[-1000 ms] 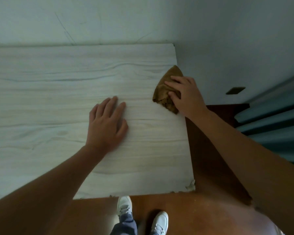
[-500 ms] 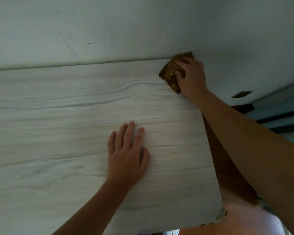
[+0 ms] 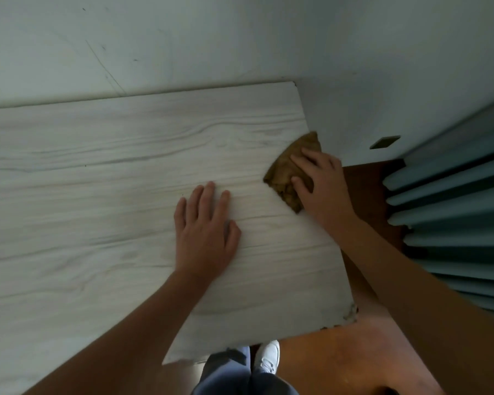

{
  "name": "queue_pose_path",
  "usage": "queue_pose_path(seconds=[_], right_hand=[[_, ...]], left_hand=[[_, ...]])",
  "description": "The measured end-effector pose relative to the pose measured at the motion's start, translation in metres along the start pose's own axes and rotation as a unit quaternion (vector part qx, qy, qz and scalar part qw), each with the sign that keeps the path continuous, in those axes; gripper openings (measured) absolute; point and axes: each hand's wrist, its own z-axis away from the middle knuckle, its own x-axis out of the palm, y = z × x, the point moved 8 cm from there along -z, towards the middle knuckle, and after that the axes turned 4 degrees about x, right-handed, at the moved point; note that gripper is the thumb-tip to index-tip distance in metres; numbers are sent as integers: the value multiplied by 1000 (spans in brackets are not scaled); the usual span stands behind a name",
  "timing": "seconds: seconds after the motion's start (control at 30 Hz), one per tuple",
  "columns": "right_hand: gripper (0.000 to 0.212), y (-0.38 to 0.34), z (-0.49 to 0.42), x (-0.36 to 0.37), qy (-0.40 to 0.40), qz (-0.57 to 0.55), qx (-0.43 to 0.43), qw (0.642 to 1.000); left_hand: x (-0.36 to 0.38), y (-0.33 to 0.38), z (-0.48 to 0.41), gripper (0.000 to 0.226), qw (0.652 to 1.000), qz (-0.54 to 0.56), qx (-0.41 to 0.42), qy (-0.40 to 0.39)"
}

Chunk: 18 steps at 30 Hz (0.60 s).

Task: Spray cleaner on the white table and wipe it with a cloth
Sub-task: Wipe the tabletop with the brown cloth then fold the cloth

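The white wood-grain table (image 3: pixel 97 195) fills the left and middle of the head view, pushed against a pale wall. My right hand (image 3: pixel 324 186) presses a brown cloth (image 3: pixel 288 169) flat on the table's right edge, about halfway along it. The cloth is crumpled and partly covered by my fingers. My left hand (image 3: pixel 206 238) lies flat on the tabletop with fingers spread, a short way left of the cloth, holding nothing. No spray bottle is in view.
A pale wall (image 3: pixel 240 41) runs behind and to the right of the table. Blue pleated curtains (image 3: pixel 454 223) hang at the right. The reddish floor (image 3: pixel 340 357) and my white shoe (image 3: pixel 268 354) show below the table's chipped front corner (image 3: pixel 350 315).
My right hand has drawn the cloth from the table's far right corner back along the right edge toward me. The left hand stays flat on the tabletop.
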Motion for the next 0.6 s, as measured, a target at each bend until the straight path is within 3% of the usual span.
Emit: queue_pose_path(seconds=[0.2, 0.33, 0.6], right_hand=[[43, 9, 114, -13, -11, 4, 19, 1000], [44, 13, 192, -21, -38, 2, 30, 999], [47, 13, 273, -27, -93, 15, 84, 992]], left_hand=[[-7, 2, 2, 60, 1000, 24, -6, 3], [-14, 6, 23, 61, 998, 33, -44, -40], [-46, 23, 187, 55, 993, 23, -56, -97]])
